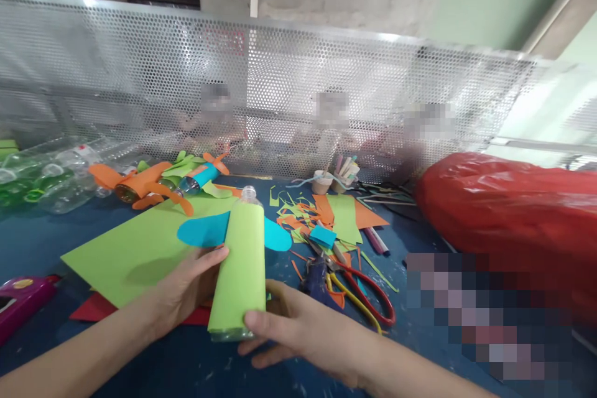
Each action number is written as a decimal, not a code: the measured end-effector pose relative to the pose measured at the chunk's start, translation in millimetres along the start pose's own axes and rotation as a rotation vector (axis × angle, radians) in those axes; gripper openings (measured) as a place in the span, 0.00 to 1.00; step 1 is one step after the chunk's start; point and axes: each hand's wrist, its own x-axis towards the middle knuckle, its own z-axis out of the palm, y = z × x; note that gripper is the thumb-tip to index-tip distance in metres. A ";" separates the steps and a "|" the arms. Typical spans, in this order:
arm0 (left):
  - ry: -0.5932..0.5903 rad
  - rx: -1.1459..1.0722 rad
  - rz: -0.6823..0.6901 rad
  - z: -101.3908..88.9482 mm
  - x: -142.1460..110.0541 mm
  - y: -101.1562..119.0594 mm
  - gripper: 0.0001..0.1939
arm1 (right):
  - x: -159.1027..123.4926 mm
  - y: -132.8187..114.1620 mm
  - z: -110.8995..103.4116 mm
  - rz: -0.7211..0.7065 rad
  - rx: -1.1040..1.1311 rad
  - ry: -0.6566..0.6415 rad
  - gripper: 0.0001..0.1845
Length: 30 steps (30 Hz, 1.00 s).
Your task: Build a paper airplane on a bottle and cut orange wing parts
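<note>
Between the fingers, a green-wrapped bottle is being held neck up: base being grasped by right fingers, left edge by left fingers. Right of right fingers, red-handled scissors are being supported by tabletop; beyond, paper scraps are being seen.

No lettering, brand or number can be read. Reddish marks at the far perforated panel are too blurred to make out, as is the yellow oval on the purple object at the near left.
</note>
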 end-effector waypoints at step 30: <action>-0.071 -0.038 -0.012 10.3 0.2 -4.7 0.19 | -56.1 30.9 -74.4 -0.293 -1.868 0.723 0.22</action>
